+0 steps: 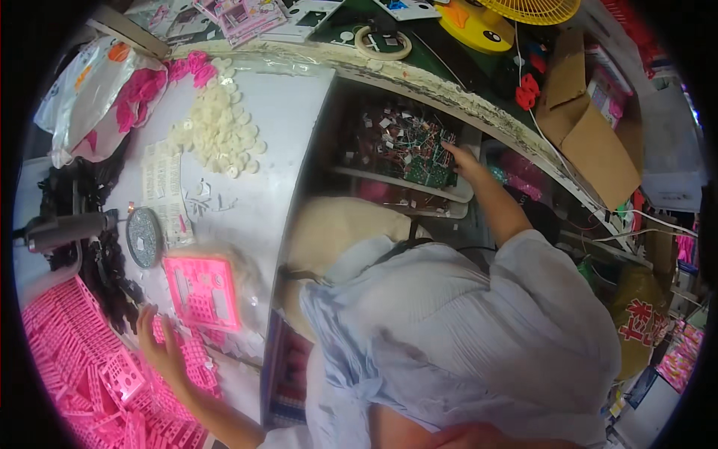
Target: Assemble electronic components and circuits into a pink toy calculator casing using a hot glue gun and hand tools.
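My left hand [159, 350] is at the lower left, fingers spread and apart, beside a heap of pink plastic calculator-like casings [123, 374]. Just beyond it, a pink casing with a grid of key holes and a window [200, 293] lies on the white tabletop. My right hand [465, 161] reaches over the rim of a tray [458, 196], fingers stretched out among small green circuit boards with wires [428, 170]. Its fingertips are partly lost against the wires; nothing shows held in it.
Cream round discs [217, 131] are piled on the white tabletop [288, 142]. A grey round dish [143, 237] sits near a dark powered tool [63, 232]. A plastic bag of pink pieces [112, 97] is at the far left. An open cardboard box [598, 142] stands right.
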`<state>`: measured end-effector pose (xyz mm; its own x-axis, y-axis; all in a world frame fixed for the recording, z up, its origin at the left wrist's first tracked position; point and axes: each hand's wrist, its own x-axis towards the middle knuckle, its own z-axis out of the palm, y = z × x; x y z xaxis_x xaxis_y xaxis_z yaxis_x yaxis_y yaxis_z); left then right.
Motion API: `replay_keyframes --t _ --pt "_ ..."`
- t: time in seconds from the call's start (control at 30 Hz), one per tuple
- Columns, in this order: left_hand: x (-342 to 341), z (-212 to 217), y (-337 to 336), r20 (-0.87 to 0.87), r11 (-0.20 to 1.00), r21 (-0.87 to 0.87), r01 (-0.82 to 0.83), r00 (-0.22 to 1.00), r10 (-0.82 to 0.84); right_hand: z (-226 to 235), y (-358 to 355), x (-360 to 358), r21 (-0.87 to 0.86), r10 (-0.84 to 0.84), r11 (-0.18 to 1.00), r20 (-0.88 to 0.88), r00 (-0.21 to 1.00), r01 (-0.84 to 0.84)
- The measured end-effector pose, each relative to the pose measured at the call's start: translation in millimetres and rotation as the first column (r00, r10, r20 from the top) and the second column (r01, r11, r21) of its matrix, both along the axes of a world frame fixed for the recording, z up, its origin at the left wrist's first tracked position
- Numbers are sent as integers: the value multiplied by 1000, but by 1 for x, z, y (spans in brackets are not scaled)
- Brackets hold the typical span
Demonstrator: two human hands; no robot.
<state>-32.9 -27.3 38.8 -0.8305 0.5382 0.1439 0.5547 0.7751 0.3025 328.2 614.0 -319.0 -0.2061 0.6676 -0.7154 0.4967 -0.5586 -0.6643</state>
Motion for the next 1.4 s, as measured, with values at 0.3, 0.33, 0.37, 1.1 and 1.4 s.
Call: replay_keyframes --t 0.3,0.33,0.37,1.1,1.4 --pt "21 -6 -26 54 999 34 -26 998 24 -25 47 -35 387 140 892 254 957 -233" --pt "22 -8 -25 62 999 41 -19 998 17 -29 54 -32 487 161 840 198 967 -240" --pt "24 -9 -24 70 999 48 -15 997 12 -29 61 -26 489 154 830 263 952 -269" --pt "59 -18 9 120 992 62 -111 987 103 -1 35 -38 -56 121 990 -183 976 -133" --pt "66 -19 26 123 995 103 1 992 -13 8 58 0 -90 -119 992 -376 919 91"
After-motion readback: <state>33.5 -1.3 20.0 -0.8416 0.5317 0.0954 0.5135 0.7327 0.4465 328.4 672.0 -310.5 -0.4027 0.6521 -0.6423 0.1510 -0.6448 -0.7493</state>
